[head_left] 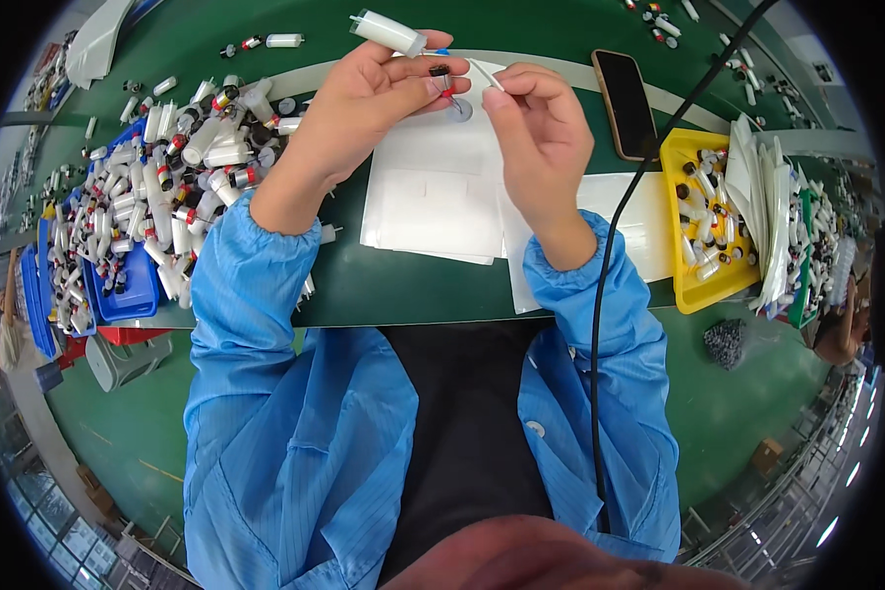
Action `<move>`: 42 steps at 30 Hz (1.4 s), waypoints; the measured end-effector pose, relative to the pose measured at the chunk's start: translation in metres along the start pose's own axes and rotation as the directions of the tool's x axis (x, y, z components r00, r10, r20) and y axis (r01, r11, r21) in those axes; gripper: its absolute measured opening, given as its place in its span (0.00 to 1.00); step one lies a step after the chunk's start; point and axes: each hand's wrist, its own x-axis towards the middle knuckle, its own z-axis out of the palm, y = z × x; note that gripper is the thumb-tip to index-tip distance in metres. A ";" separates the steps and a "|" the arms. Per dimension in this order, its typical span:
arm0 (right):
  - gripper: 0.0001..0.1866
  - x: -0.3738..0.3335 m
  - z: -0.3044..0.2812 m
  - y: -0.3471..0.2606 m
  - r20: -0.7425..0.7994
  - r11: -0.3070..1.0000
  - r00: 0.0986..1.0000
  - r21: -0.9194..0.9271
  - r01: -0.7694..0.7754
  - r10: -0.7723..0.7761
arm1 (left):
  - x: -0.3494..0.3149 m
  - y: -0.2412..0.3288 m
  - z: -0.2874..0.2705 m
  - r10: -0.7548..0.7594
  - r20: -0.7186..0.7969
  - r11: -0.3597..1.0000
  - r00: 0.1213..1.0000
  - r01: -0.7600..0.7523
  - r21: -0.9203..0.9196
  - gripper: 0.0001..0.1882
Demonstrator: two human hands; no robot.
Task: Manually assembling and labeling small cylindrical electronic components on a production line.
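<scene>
Above the white sheets, my left hand (369, 93) is closed around a translucent white cylinder (387, 32) like a syringe barrel, tilted at its fingertips. The same hand also has a small black-and-red part (446, 87) with a clear round disc below it, between thumb and fingers. My right hand (546, 123) pinches a thin white stick (486, 74) between thumb and forefinger. The stick points up and left toward the left hand, and whether it touches the parts there I cannot tell. Under both hands lies a stack of white sheets (433, 211).
Many similar white cylinders (206, 147) are heaped at the left, some in a blue bin (128, 295). A yellow tray (693, 280) with several smaller pieces stands at the right. A phone (624, 103) lies behind my right hand. A black cable (600, 324) crosses over my right sleeve.
</scene>
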 end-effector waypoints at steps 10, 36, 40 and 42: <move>0.07 0.001 -0.006 -0.008 0.128 0.910 0.912 0.102 -0.402 0.389 | 0.002 -0.013 -0.002 0.098 0.052 0.981 0.994 -0.105 0.165 0.24; 0.06 0.006 -0.010 -0.007 0.131 0.903 0.896 -0.002 -0.429 0.425 | -0.005 -0.001 0.003 0.081 0.096 0.916 0.992 -0.112 0.385 0.19; 0.17 0.010 -0.011 -0.019 0.128 0.913 0.916 -0.208 -0.350 0.380 | -0.004 0.006 0.004 0.049 0.102 0.929 0.994 -0.083 0.361 0.21; 0.23 0.014 -0.019 -0.021 0.182 0.881 0.867 -0.194 -0.431 0.464 | -0.005 0.007 0.006 0.077 0.135 0.967 0.988 -0.108 0.233 0.20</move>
